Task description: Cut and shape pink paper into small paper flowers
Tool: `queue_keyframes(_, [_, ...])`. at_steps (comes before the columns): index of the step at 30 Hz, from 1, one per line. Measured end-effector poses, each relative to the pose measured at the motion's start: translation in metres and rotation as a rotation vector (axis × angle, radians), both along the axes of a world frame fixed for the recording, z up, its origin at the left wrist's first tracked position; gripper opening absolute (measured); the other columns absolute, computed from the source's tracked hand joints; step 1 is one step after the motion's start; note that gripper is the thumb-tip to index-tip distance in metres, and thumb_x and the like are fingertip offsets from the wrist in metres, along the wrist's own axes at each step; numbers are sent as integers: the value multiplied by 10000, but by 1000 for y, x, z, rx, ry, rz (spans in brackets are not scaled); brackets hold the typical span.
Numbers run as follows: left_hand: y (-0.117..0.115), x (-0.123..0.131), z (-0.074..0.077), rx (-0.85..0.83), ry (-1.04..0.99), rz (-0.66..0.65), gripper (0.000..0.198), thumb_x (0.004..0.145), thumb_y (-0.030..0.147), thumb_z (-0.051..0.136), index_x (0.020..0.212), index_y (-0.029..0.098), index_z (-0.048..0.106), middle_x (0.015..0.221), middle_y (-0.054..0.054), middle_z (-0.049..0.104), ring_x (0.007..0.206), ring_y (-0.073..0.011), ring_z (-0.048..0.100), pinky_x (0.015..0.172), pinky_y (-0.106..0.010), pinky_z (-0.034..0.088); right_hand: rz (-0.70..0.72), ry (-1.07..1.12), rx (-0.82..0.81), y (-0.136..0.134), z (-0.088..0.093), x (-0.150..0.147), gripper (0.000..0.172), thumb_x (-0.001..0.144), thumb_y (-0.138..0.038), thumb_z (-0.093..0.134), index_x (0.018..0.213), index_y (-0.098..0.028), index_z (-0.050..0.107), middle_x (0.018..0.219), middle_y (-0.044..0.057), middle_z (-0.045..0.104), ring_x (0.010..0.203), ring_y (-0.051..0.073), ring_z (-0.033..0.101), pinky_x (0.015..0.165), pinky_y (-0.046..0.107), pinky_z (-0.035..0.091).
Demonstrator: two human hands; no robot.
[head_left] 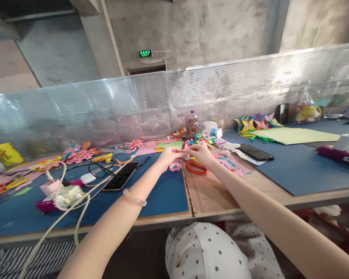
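Note:
Both arms reach out over the table, and the hands meet fingertip to fingertip. My left hand (170, 157) is closed in a pinch, and my right hand (202, 154) pinches from the other side. Between them is a small pink paper piece (186, 147), mostly hidden by the fingers. Just below the left fingers lies a pink folded paper flower (175, 166). Scissors with red-orange handles (197, 168) rest below the right hand. Behind the right hand stands a multicoloured folded paper flower (205, 139).
Phones (122, 176) (255, 152) lie on both sides. Looping cables cross the blue mat (159, 197) near a purple-based glue bottle (65, 197). A drink bottle (193, 123) stands by the perforated metal screen (215, 91). Pale green paper sheets (298, 135) lie right.

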State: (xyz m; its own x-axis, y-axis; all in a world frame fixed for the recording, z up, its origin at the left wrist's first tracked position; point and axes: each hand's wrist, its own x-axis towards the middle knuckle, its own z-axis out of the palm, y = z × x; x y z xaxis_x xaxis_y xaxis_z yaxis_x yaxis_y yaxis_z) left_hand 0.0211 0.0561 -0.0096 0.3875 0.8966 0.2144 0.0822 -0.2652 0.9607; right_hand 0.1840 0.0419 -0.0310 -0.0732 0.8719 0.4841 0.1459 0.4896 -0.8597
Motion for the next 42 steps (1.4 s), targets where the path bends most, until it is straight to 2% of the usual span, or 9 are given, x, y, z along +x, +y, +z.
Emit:
queue_keyframes(6, [-1,0,1,8,17,-17,354,574,294,763,863,106,684,863,-120,699,796,-202,654,761,-338,512,-110,-29,43,-2,3,0,333,636,-481,660,647,-148,659,597,-2,595,580,124,488,583,244,369])
queue_keyframes(16, [5,-2,-2,33,24,-50,367,545,300,781,838,104,683,819,-107,703,757,-193,655,774,-349,500,-55,-36,65,-5,5,1,351,660,-509,634,667,-159,662,598,-4,583,565,120,471,564,243,353])
queue_keyframes(24, [2,-1,-1,53,69,-64,336,531,273,791,794,103,669,813,-96,700,752,-180,645,759,-333,495,-127,8,29,-4,3,3,348,585,-478,698,537,-150,591,541,-20,495,534,102,422,523,238,331])
queue_keyframes(30, [-1,-3,2,30,163,-47,309,566,305,768,788,110,681,806,-92,693,742,-175,631,719,-315,486,-96,72,11,2,-2,8,313,606,-452,680,577,-145,627,584,9,555,580,127,488,545,251,381])
queue_keyframes(33, [0,-5,2,38,201,-83,293,551,276,778,778,118,679,794,-85,692,741,-170,626,713,-309,482,-87,107,-12,5,-4,11,292,622,-446,670,628,-154,657,605,33,599,598,151,527,551,270,412])
queue_keyframes(36, [2,-6,0,65,196,-120,296,558,272,774,797,125,677,833,-89,691,786,-176,625,738,-310,478,-79,138,-29,5,-5,12,277,624,-443,671,645,-167,663,620,44,626,602,166,553,547,286,431])
queue_keyframes(42, [2,-6,1,121,184,-79,274,635,304,716,834,121,671,836,-86,684,757,-161,617,720,-287,465,-48,182,-45,4,-2,11,236,628,-400,684,643,-166,662,653,38,640,634,167,570,584,286,447])
